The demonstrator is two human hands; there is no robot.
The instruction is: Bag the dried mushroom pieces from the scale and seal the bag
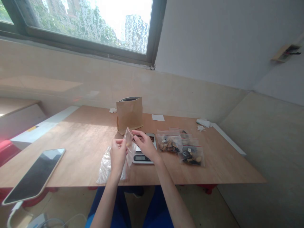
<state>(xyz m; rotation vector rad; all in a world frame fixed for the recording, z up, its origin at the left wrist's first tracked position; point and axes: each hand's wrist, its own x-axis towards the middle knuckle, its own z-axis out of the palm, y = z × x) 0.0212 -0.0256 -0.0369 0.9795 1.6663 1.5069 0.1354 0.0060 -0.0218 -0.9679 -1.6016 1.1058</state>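
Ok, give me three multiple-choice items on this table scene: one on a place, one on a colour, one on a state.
1. Where is the brown paper bag?
A. behind the scale
B. on the tablet
C. on the floor

2. What colour are the zip strips on the filled bags?
A. green
B. red
C. yellow

3. How is the clear bag held?
A. lying flat, untouched
B. by one hand only
C. between both hands

Answers: 1 A, the paper bag stands farther back on the table than the scale. 2 B, red lines run across their tops. 3 C, the left hand and right hand each pinch it.
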